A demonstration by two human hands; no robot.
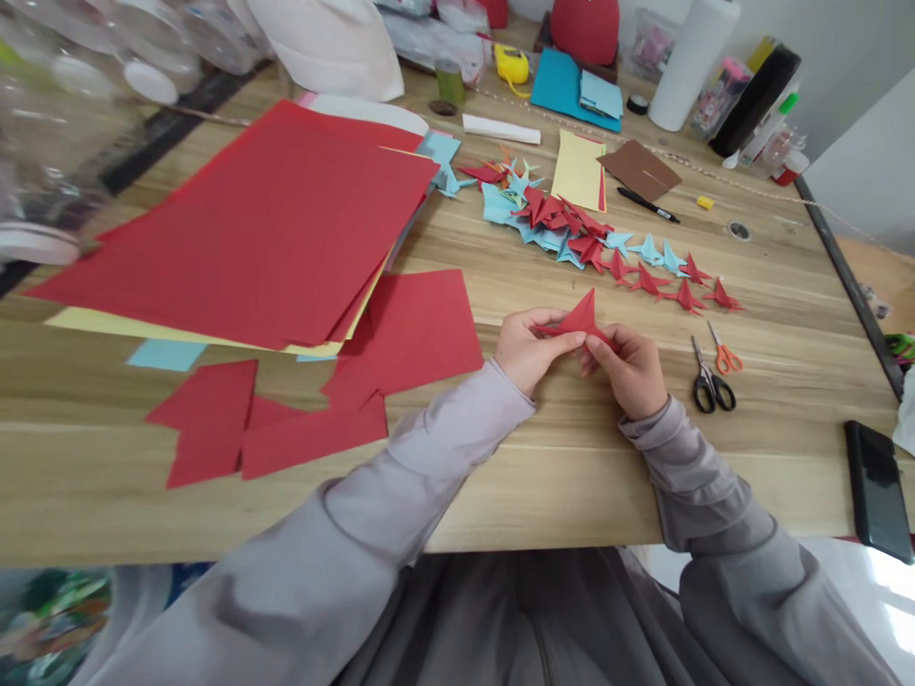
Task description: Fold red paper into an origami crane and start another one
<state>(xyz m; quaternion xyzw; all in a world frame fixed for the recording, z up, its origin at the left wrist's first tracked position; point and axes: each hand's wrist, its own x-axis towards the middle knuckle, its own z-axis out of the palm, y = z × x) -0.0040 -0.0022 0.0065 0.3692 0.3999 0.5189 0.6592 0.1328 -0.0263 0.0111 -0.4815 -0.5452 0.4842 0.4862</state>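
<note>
A folded red paper piece (585,315) with a point standing up is held between both hands above the wooden table. My left hand (531,344) pinches its left side and lower edge, the thumb lying along the front. My right hand (631,369) grips the lower right part between thumb and fingers. The two thumb tips nearly meet at its base. Beyond the hands lie several folded red paper cranes (649,281) in rows, with light blue cranes (648,250) among them and a denser pile to their left.
Black-handled scissors (715,394) and orange scissors (727,359) lie right of my right hand. A stack of red sheets (281,227) and cut red pieces (215,415) cover the left. A phone (879,488) rests at the right front edge. Bottles (692,61) stand at the back.
</note>
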